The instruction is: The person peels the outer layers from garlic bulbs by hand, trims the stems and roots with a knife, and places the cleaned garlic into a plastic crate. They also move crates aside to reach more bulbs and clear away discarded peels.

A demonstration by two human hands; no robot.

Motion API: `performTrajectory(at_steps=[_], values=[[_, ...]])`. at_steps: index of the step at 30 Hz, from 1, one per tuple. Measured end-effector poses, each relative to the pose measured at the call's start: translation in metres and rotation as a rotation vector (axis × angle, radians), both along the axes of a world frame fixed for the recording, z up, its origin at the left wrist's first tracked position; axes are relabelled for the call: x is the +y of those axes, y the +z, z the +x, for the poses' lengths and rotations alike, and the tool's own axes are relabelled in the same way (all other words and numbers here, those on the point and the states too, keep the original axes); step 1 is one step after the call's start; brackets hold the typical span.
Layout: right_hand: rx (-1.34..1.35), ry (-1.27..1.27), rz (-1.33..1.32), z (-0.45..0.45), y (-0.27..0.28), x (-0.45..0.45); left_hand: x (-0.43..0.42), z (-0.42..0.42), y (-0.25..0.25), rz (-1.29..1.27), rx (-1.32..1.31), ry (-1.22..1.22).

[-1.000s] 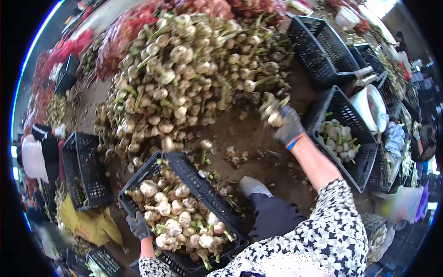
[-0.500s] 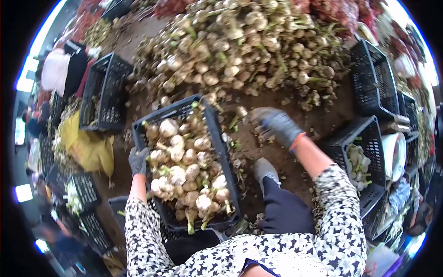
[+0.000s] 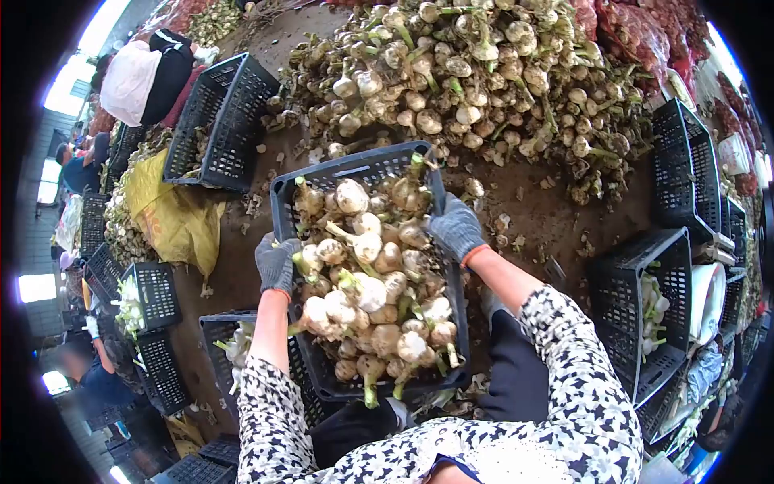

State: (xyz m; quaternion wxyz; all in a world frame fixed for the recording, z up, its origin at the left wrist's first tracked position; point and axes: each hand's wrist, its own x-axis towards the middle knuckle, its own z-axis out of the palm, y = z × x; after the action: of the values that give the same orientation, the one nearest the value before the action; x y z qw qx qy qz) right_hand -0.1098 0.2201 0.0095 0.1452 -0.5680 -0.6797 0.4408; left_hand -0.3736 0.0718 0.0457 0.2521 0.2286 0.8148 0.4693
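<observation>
A dark plastic crate [image 3: 352, 160] full of garlic bulbs with cut green stems [image 3: 371, 292] is in front of me, above my legs. My left hand [image 3: 276, 264], in a grey glove with a reddish cuff, is closed on the crate's left rim. Across from it, my right hand [image 3: 457, 231], gloved the same way, is closed on the right rim; its thumb lies toward the inside and the other fingers are partly hidden. A large heap of garlic [image 3: 484, 89] with stems and roots lies just beyond the crate.
Black crates stand at the left [image 3: 222, 121], at the right [image 3: 685, 165] and nearer on the right [image 3: 637, 310], the last holding trimmed garlic. A yellow sack [image 3: 177, 214] lies at the left. Another person [image 3: 145, 77] bends at the upper left. Peel scraps litter the floor.
My right hand has come from above the floor on the right to the crate's right rim. In view, the crate sits further right. My left hand stays at its left rim.
</observation>
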Motion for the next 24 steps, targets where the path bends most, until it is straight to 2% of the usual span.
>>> performTrajectory(at_steps=[4,9,11,13,14,15,17,19,21,24], values=[[-0.058,0.068,-0.015,0.024,0.028,-0.013,-0.01,0.026,0.033,0.006,0.071,0.055],[0.011,0.001,0.031,0.047,0.049,-0.017,-0.007,0.044,0.058,0.078,0.103,0.065],[0.107,-0.025,0.112,0.059,0.061,-0.012,0.007,0.056,0.069,0.205,0.036,0.069],[0.23,-0.1,0.304,0.07,0.07,0.001,0.027,0.058,0.071,0.222,0.086,0.033],[0.085,-0.099,0.326,0.077,0.081,0.01,0.043,0.066,0.077,0.258,0.12,0.001],[0.117,-0.118,0.419,0.084,0.08,0.02,0.06,0.073,0.08,0.297,0.153,-0.028],[-0.077,-0.192,0.409,0.093,0.095,0.044,0.091,0.077,0.076,0.291,0.183,-0.083],[0.14,-0.253,0.501,0.109,0.069,0.081,0.127,0.09,0.073,0.298,0.264,-0.142],[0.056,-0.265,0.416,0.117,0.072,0.111,0.164,0.097,0.062,0.26,0.275,-0.159],[-0.021,-0.296,0.472,0.118,0.053,0.143,0.205,0.094,0.044,0.126,0.385,-0.164]])
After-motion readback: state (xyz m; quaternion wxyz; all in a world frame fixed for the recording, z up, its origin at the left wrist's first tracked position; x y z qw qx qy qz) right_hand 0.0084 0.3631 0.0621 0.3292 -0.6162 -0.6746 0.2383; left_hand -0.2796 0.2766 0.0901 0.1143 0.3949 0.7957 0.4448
